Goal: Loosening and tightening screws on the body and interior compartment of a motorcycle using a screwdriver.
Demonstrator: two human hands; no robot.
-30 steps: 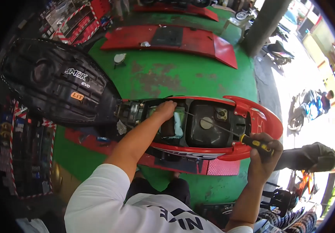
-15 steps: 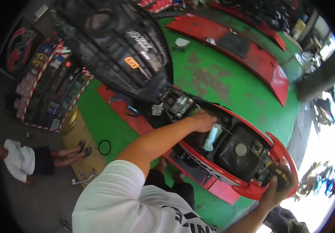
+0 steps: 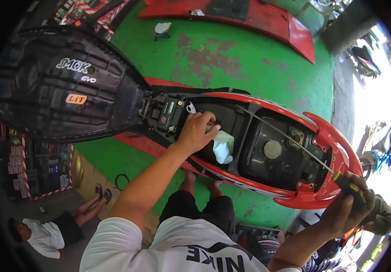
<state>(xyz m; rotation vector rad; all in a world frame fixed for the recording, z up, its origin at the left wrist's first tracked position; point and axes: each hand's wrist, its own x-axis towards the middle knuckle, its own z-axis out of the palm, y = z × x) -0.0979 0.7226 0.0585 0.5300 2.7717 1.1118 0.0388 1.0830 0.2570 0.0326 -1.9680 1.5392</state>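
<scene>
My right hand (image 3: 350, 201) grips the black and yellow handle of a long, thin screwdriver (image 3: 344, 180) by the red tail end of a scooter (image 3: 331, 136). Its metal shaft slants across the opened rear body, over the round fuel cap (image 3: 272, 149). My left hand (image 3: 197, 131) is over the storage compartment, fingers curled toward the thumb; anything pinched there is too small to make out. Beside it lies a crumpled pale blue and green cloth (image 3: 223, 148). A black battery (image 3: 172, 114) sits exposed to the left of that hand.
The seat (image 3: 109, 86) is tipped up, its black underside showing. A person (image 3: 52, 231) is at the lower left near a parts display (image 3: 45, 167). A red platform (image 3: 250, 22) lies on the green floor behind, near a small stool (image 3: 162, 30).
My left hand has moved away from the screwdriver's tip, toward the battery. My right hand still holds the screwdriver, now farther out past the tail. The view has turned.
</scene>
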